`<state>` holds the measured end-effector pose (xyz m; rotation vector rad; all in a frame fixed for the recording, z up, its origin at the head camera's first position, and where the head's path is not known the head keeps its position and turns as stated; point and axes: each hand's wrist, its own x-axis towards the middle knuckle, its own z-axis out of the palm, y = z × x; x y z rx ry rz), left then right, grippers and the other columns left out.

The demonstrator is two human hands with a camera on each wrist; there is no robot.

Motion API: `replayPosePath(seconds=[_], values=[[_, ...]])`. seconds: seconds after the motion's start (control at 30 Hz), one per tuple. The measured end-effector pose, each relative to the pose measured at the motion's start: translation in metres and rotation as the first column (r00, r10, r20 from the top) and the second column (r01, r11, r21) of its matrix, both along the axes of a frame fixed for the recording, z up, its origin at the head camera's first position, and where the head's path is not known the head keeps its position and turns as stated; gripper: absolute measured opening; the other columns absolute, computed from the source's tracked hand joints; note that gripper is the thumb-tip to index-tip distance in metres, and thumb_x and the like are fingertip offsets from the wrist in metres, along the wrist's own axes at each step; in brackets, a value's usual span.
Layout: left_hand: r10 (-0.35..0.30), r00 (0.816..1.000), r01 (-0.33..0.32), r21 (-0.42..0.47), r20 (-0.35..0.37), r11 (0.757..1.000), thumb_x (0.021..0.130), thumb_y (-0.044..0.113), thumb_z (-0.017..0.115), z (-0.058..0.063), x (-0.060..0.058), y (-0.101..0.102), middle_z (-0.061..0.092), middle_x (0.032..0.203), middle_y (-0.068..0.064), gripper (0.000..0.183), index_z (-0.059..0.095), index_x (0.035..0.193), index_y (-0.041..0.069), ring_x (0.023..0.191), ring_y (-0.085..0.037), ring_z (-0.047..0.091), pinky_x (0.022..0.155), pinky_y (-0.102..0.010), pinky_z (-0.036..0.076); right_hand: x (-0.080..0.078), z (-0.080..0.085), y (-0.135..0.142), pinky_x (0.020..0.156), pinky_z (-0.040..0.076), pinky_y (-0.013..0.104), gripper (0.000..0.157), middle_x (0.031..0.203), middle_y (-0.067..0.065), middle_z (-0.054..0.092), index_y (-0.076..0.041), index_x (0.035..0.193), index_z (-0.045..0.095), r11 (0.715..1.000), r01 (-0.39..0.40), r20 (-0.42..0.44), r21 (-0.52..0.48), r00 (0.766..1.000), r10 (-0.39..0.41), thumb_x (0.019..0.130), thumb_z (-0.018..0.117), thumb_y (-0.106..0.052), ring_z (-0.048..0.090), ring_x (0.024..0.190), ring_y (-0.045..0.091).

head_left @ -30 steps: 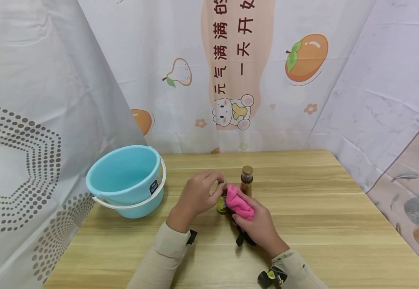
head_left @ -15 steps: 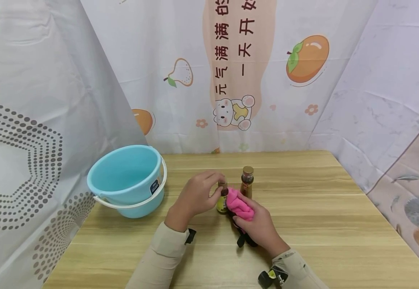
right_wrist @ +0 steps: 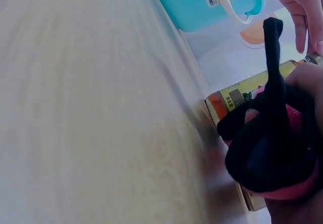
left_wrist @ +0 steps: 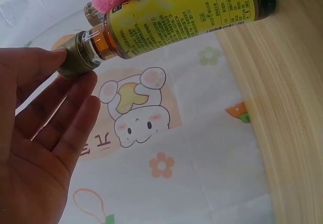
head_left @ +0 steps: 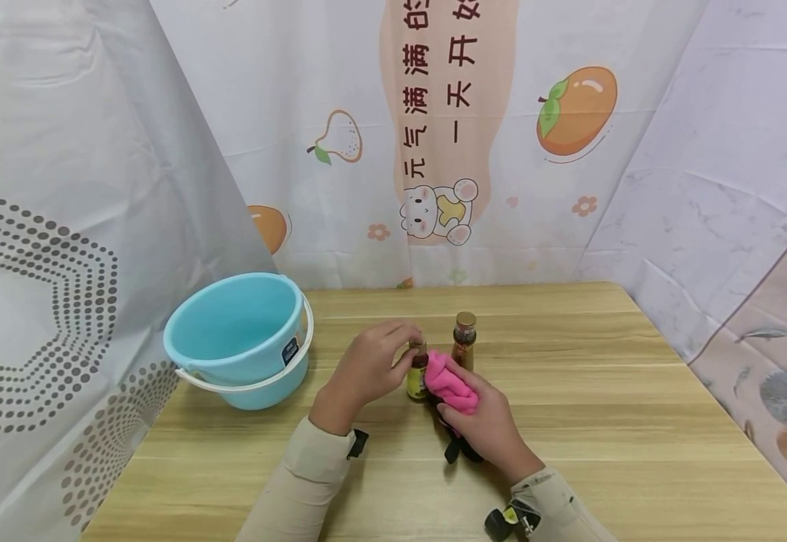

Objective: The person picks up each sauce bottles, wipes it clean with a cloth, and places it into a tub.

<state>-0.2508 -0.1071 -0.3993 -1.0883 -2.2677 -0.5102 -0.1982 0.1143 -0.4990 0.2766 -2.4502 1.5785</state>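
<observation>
A small brown bottle (left_wrist: 176, 24) with a yellow label stands upright on the table. My left hand (head_left: 369, 365) pinches its cap (left_wrist: 74, 57) between thumb and fingers from above. My right hand (head_left: 491, 421) grips a bunched pink cloth (head_left: 450, 388) with black trim and a black loop (right_wrist: 273, 47), pressed up against the label side of this bottle. Just behind the cloth rises a second bottle (head_left: 464, 339), brown with a gold cap; the cloth and hand hide its lower part.
To the left stands a light blue bucket (head_left: 247, 360), its white handle (head_left: 257, 385) hanging down in front. The wooden table (head_left: 590, 399) runs back to a printed curtain (head_left: 285, 68). Dark straps with devices (head_left: 511, 518) sit at the wrists.
The left fingers have shifted slightly at the cap, so more of the bottle's neck shows than a second ago. The right hand and cloth stay almost still.
</observation>
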Motion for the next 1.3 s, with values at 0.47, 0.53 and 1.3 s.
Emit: replayPosePath(seconds=[0.47, 0.53, 1.3], values=[[0.014, 1.000, -0.014, 0.043, -0.001, 0.999, 0.094, 0.015, 0.078, -0.003, -0.002, 0.006, 0.073, 0.103, 0.005, 0.010, 0.072, 0.102, 0.015, 0.096, -0.009, 0.070, 0.083, -0.026, 0.061, 0.001, 0.002, 0.001, 0.081, 0.058, 0.024, 0.077, 0.126, 0.000, 0.068, -0.035, 0.146, 0.058, 1.000, -0.011, -0.131, -0.020, 0.991, 0.008, 0.081, 0.088, -0.008, 0.063, 0.096, 0.017], [0.026, 1.000, -0.026, 0.049, 0.008, 0.998, 0.094, 0.016, 0.078, -0.004, -0.001, 0.007, 0.073, 0.102, 0.004, 0.012, 0.072, 0.103, 0.014, 0.094, -0.009, 0.070, 0.082, -0.026, 0.061, 0.002, 0.002, 0.002, 0.082, 0.058, 0.024, 0.077, 0.129, 0.000, 0.067, -0.035, 0.147, 0.057, 0.999, -0.018, -0.149, -0.028, 0.989, 0.014, 0.082, 0.088, -0.007, 0.063, 0.098, 0.017], [0.112, 0.994, -0.112, 0.064, 0.002, 0.992, 0.097, 0.026, 0.072, -0.009, -0.001, 0.010, 0.072, 0.100, 0.004, 0.014, 0.072, 0.105, 0.015, 0.087, -0.012, 0.069, 0.073, -0.026, 0.060, 0.001, 0.000, 0.002, 0.079, 0.059, 0.025, 0.077, 0.125, 0.001, 0.068, -0.032, 0.148, 0.058, 1.000, -0.012, -0.194, 0.000, 0.981, 0.011, 0.081, 0.087, -0.005, 0.064, 0.096, 0.016]])
